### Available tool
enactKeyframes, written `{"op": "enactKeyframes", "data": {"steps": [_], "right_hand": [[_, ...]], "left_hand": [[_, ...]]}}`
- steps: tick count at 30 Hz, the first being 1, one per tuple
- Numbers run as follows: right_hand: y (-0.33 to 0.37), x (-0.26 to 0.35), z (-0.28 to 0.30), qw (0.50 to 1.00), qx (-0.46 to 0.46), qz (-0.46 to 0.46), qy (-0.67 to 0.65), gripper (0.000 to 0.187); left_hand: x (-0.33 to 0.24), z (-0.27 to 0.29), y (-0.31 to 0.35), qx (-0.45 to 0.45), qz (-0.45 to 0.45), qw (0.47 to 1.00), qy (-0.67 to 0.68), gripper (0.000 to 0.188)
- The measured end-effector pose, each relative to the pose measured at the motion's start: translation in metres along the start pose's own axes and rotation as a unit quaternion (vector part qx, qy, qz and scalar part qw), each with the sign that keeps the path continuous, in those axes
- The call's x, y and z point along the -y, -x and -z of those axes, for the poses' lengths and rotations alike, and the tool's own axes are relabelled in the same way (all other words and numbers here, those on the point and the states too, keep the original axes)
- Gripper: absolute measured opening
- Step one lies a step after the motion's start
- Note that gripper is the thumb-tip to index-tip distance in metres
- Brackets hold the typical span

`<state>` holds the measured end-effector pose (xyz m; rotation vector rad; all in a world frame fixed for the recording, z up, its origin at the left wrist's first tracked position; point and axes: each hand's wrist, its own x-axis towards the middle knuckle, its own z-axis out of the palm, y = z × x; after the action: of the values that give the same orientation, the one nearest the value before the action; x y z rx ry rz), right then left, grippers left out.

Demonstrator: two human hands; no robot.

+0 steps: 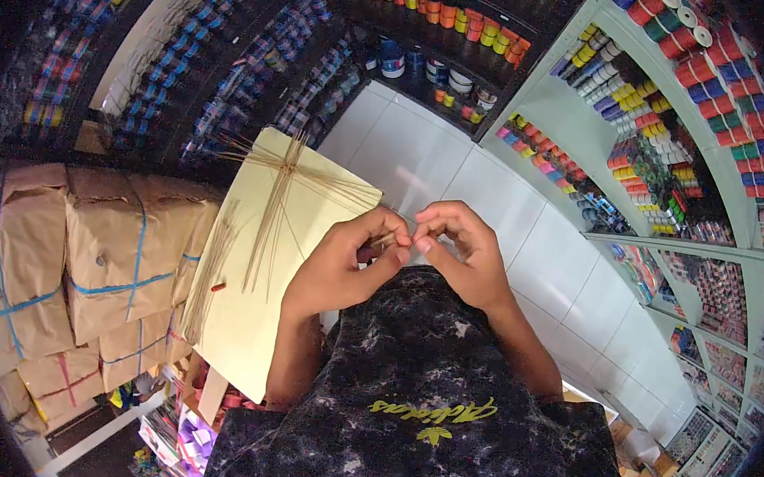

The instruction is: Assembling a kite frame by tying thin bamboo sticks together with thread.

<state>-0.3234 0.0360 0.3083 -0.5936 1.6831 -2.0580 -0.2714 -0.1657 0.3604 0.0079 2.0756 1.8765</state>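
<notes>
My left hand [354,256] and my right hand [463,251] meet in front of my chest, fingertips pinched close together. Whatever lies between them is too small and thin to make out. Beside my left hand is a pale yellow board [316,167], tilted in view. Across its upper part lies a crossed bundle of thin brown strands [287,168], some fanning out toward my left fingers. More loose strands [212,258] run along the board's left edge. Near them sits a small reddish-brown piece [218,286].
Brown paper parcels [121,238] tied with blue cord are stacked at the left. Shelves of coloured spools [451,15] line the back, and a pale rack [637,137] of spools stands along the right. White floor tiles [484,179] show beyond my hands.
</notes>
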Motion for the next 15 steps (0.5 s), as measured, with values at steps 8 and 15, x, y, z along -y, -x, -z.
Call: {"op": "enactKeyframes", "data": {"steps": [8, 15], "right_hand": [[-0.0002, -0.0030, -0.0009, 1.000, -0.012, -0.015, -0.020, 0.029], [-0.0017, -0.0072, 0.0003, 1.000, -0.021, -0.014, -0.004, 0.031]], "left_hand": [[-0.0021, -0.0077, -0.0033, -0.047, -0.017, 0.999, -0.007, 0.012], [0.0014, -0.0058, -0.0061, -0.067, 0.004, 0.998, -0.017, 0.003]]}}
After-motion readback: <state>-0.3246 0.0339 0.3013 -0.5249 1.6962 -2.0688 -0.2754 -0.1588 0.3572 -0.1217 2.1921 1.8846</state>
